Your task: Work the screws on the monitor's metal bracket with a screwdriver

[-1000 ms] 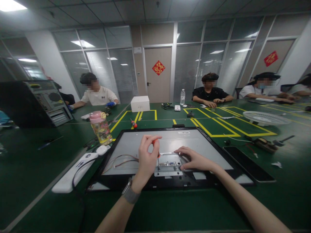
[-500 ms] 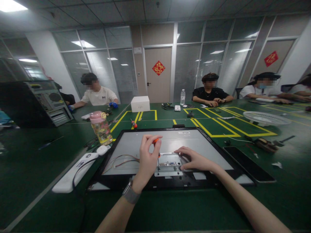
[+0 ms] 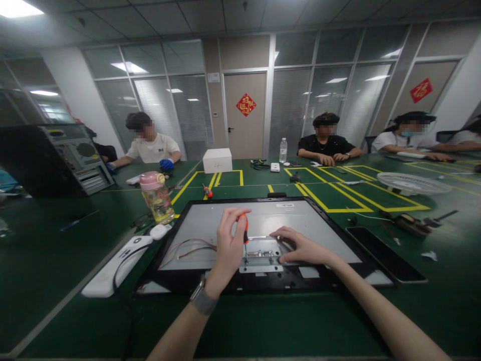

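Observation:
A flat display panel point(image 3: 203, 220) with a black frame and grey metal back lies before me on the green table. My left hand point(image 3: 230, 240) is closed round the orange and black handle of a screwdriver point(image 3: 245, 231). Its shaft points down at the near left part of a metal bracket point(image 3: 260, 268) with ports. My right hand point(image 3: 300, 246) rests at the bracket's right side, its fingers spread apart and touching the bracket's edge. Thin wires point(image 3: 188, 246) run over the panel, left of my left hand.
Left of the panel are a white power strip point(image 3: 112, 273) and a pink-lidded bottle point(image 3: 156, 198). A black phone-like slab point(image 3: 383, 253) lies to the right. A small red screwdriver point(image 3: 208, 191) and a white box point(image 3: 217, 161) are farther back. People sit across the table.
The screwdriver handle in my left hand has turned and shows more of its side. My right hand has stayed in place. Across the table, a co-worker's blue-gloved hand has shifted left.

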`<action>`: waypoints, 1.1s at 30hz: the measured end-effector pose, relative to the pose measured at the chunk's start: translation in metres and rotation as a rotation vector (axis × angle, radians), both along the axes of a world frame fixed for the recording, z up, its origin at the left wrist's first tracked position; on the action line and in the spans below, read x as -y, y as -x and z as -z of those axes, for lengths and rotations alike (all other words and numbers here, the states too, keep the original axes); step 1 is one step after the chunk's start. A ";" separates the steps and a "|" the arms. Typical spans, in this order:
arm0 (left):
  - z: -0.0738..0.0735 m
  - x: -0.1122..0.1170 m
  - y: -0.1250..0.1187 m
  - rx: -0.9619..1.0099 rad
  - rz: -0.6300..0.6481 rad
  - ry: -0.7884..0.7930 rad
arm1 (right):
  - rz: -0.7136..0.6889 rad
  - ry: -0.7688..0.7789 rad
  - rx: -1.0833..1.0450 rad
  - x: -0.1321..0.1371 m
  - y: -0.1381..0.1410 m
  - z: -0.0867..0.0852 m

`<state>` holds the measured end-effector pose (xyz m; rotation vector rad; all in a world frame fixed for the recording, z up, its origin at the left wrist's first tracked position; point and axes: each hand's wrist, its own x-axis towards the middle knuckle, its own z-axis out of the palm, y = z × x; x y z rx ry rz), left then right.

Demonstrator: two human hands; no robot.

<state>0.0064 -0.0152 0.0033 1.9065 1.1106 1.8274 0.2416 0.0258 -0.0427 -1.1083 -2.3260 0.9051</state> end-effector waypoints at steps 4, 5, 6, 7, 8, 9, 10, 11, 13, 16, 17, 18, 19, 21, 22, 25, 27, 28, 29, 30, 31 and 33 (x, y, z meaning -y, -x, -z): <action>0.001 0.000 0.000 0.006 0.005 0.013 | 0.008 -0.005 0.002 -0.001 -0.001 0.001; 0.001 0.000 0.000 0.003 -0.014 0.010 | 0.006 -0.007 0.001 -0.001 -0.001 0.002; 0.001 0.000 0.000 0.000 -0.034 0.004 | 0.004 -0.009 0.000 -0.001 -0.001 0.002; 0.001 -0.001 0.000 -0.002 -0.052 0.001 | 0.001 -0.010 -0.002 -0.001 -0.001 0.003; 0.001 -0.001 0.000 -0.002 -0.060 0.000 | -0.001 -0.011 -0.004 -0.002 -0.001 0.003; 0.001 -0.001 0.000 -0.001 -0.056 0.002 | -0.002 -0.010 -0.008 -0.002 -0.002 0.003; 0.001 -0.001 0.000 0.001 -0.042 0.003 | -0.003 -0.009 -0.012 -0.002 -0.002 0.004; 0.001 -0.001 0.001 0.003 -0.020 0.002 | -0.003 -0.007 -0.016 -0.002 -0.002 0.004; 0.002 -0.001 0.001 0.009 0.018 -0.001 | -0.002 -0.006 -0.018 -0.003 -0.002 0.005; 0.002 -0.002 0.001 0.006 0.009 0.008 | -0.002 -0.011 -0.005 -0.004 -0.002 0.005; 0.002 -0.002 0.001 0.000 -0.010 0.008 | -0.002 -0.012 -0.001 -0.004 -0.002 0.005; 0.002 -0.002 0.000 -0.006 -0.032 0.004 | -0.002 -0.011 0.000 -0.004 -0.002 0.005; 0.003 -0.001 0.000 -0.007 -0.055 -0.003 | -0.002 -0.009 -0.002 -0.004 -0.002 0.005; 0.003 -0.001 0.000 0.003 -0.087 -0.009 | -0.005 -0.008 -0.005 -0.004 -0.002 0.005; 0.003 -0.001 0.001 0.011 -0.088 -0.007 | -0.006 -0.010 -0.005 -0.004 -0.002 0.005; 0.003 -0.001 0.001 0.025 -0.038 0.002 | -0.006 -0.017 -0.005 -0.004 -0.002 0.005; 0.003 -0.001 0.001 0.025 0.001 0.016 | -0.003 -0.010 -0.006 -0.004 -0.002 0.006; 0.003 -0.001 0.001 0.023 0.011 0.025 | -0.003 -0.004 -0.006 -0.004 -0.002 0.006; 0.003 -0.001 0.001 0.020 0.009 0.029 | -0.003 0.001 -0.006 -0.004 -0.003 0.005; 0.003 -0.001 0.000 0.014 -0.004 0.029 | -0.003 0.003 -0.006 -0.004 -0.003 0.005; 0.002 -0.001 0.000 0.006 -0.023 0.021 | -0.001 0.003 -0.006 -0.003 -0.003 0.005; 0.002 -0.001 -0.001 -0.005 -0.070 -0.014 | 0.002 0.000 -0.008 -0.003 -0.003 0.004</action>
